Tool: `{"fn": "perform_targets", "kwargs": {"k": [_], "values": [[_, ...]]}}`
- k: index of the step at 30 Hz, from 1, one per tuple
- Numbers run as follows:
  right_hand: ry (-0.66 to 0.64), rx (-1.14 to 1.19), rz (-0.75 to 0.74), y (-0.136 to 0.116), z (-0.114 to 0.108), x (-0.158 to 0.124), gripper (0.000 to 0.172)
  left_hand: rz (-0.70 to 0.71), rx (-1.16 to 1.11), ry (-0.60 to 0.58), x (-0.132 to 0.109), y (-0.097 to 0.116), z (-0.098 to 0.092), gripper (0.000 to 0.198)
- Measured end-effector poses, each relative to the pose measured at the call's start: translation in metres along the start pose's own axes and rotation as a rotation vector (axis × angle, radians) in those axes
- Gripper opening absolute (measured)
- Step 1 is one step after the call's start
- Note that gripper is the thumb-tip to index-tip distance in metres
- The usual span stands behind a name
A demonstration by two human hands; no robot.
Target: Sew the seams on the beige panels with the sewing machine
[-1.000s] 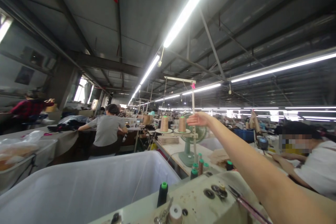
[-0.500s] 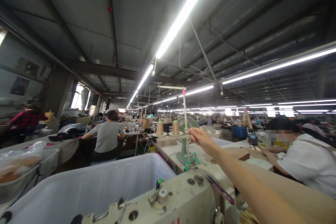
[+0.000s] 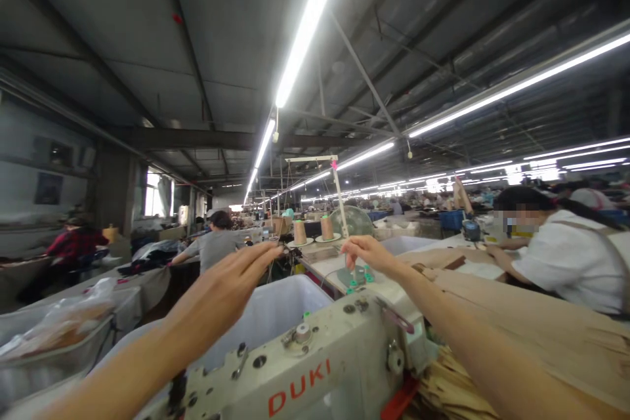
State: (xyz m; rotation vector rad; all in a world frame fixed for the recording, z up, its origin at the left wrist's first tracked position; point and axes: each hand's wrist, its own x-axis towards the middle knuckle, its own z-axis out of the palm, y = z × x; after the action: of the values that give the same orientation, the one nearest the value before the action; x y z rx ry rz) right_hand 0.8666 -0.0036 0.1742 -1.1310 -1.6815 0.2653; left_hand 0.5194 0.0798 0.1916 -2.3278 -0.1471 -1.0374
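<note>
- One sewing machine [image 3: 315,354], lower centre, below the left hand [image 3: 229,285] and right hand [image 3: 367,252].
- One thread stand [image 3: 337,191], centre, behind the right hand.
- Two hands: left flat, fingers nearly straight, nothing visible in it; right half curled, whether gripping anything I cannot tell.
- Two tan thread cones [image 3: 300,233], centre, farther back, between the hands.

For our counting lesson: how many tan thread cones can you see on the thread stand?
2: the left cone and, nearer the upright post, the right cone. Any behind the right hand would be hidden.
</note>
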Motion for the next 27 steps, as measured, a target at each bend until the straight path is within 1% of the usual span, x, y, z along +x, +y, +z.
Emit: {"fn": "perform_targets", "kwargs": {"k": [2, 3, 4, 5, 6, 7, 8, 10, 12, 15, 17, 19, 21, 23, 25, 27], "values": [[-0.029, -0.003, -0.025, -0.002, 0.001, -0.008, 0.046, 0.050, -0.052, -0.084, 0.071, -0.008, 0.026, 0.068], [-0.038, -0.004, -0.036, -0.003, 0.001, -0.011, 0.046, 0.081, -0.083, -0.122, 0.106, -0.011, 0.041, 0.073], [-0.043, -0.006, -0.046, -0.003, 0.001, -0.015, 0.047, 0.113, -0.115, -0.162, 0.139, -0.014, 0.055, 0.072], [-0.047, -0.008, -0.054, -0.002, 0.000, -0.018, 0.046, 0.147, -0.147, -0.204, 0.166, -0.015, 0.069, 0.065], [-0.051, -0.009, -0.060, -0.002, -0.001, -0.022, 0.046, 0.171, -0.175, -0.246, 0.187, -0.016, 0.081, 0.053], [-0.056, -0.010, -0.066, -0.001, -0.003, -0.025, 0.045, 0.183, -0.199, -0.289, 0.202, -0.018, 0.091, 0.042], [-0.062, -0.008, -0.070, 0.000, -0.005, -0.028, 0.044, 0.185, -0.217, -0.329, 0.212, -0.019, 0.100, 0.033], [-0.072, 0.008, -0.074, 0.004, -0.010, -0.035, 0.042, 0.158, -0.238, -0.387, 0.219, -0.023, 0.111, 0.024], [-0.072, 0.037, -0.073, 0.010, -0.014, -0.041, 0.043, 0.108, -0.242, -0.407, 0.218, -0.030, 0.116, 0.022], [-0.054, 0.084, -0.067, 0.022, -0.019, -0.048, 0.044, 0.018, -0.240, -0.390, 0.214, -0.040, 0.115, 0.023], [-0.039, 0.107, -0.063, 0.031, -0.020, -0.051, 0.045, -0.021, -0.252, -0.399, 0.213, -0.045, 0.112, 0.025], [-0.021, 0.123, -0.055, 0.037, -0.021, -0.053, 0.045, -0.026, -0.282, -0.455, 0.213, -0.049, 0.109, 0.029], [-0.002, 0.137, -0.045, 0.042, -0.022, -0.054, 0.046, -0.006, -0.311, -0.535, 0.212, -0.053, 0.106, 0.031], [0.015, 0.150, -0.038, 0.044, -0.024, -0.055, 0.046, 0.015, -0.319, -0.599, 0.209, -0.057, 0.105, 0.029], [0.030, 0.159, -0.030, 0.045, -0.026, -0.056, 0.046, 0.018, -0.294, -0.620, 0.206, -0.062, 0.105, 0.026], [0.042, 0.164, -0.026, 0.044, -0.027, -0.057, 0.044, 0.001, -0.243, -0.597, 0.203, -0.067, 0.105, 0.024]]}}
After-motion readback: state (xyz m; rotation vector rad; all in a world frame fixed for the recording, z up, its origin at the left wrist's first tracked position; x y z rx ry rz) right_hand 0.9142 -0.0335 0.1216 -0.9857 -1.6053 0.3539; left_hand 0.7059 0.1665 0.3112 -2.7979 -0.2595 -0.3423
